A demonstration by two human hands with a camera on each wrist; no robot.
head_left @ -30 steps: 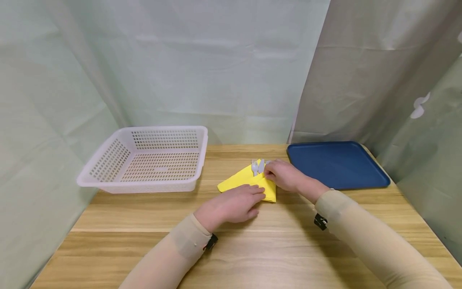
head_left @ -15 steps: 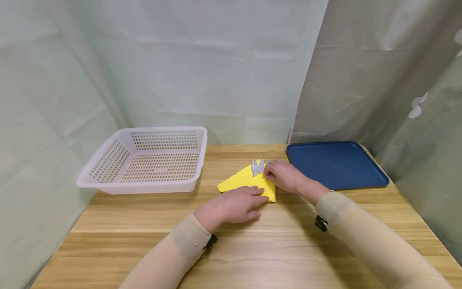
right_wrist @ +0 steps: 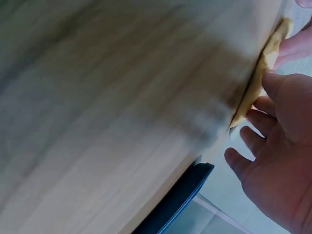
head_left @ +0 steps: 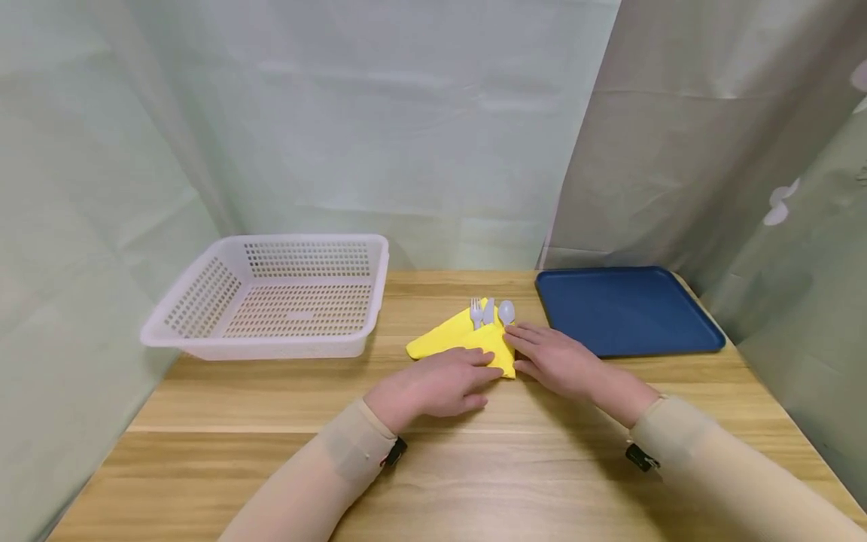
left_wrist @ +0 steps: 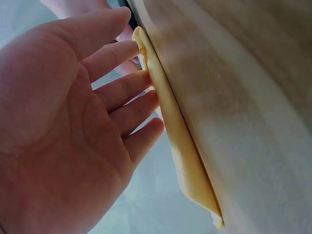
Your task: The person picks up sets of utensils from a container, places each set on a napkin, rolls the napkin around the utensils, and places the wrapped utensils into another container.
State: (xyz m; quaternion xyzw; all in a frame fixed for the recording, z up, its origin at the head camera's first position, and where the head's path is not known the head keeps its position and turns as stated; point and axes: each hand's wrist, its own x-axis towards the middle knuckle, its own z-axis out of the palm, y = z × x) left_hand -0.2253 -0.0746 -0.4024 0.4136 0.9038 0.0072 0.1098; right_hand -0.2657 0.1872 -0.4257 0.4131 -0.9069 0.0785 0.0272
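A folded yellow napkin [head_left: 497, 342] lies mid-table, with a grey fork [head_left: 477, 312], knife [head_left: 489, 312] and spoon [head_left: 506, 312] poking out of its far side; their lower parts are hidden in the fold. My left hand [head_left: 440, 382] rests its straight fingertips on the napkin's near edge, as the left wrist view also shows against the napkin [left_wrist: 170, 126]. At the napkin's right edge, my right hand [head_left: 558, 363] touches it with extended fingers. In the right wrist view, that hand's thumb and forefinger are right at the yellow cloth [right_wrist: 258, 80].
A white perforated plastic basket [head_left: 298, 346] stands at the left back of the wooden table [head_left: 460, 474]. To the right back lies a blue rectangular tray [head_left: 630, 312]. Pale curtains [head_left: 406, 135] hang close behind and at both sides.
My right hand has let go of the napkin's upper right part and slid toward me and right, uncovering the spoon. My left hand's fingers have spread slightly and stayed on the napkin.
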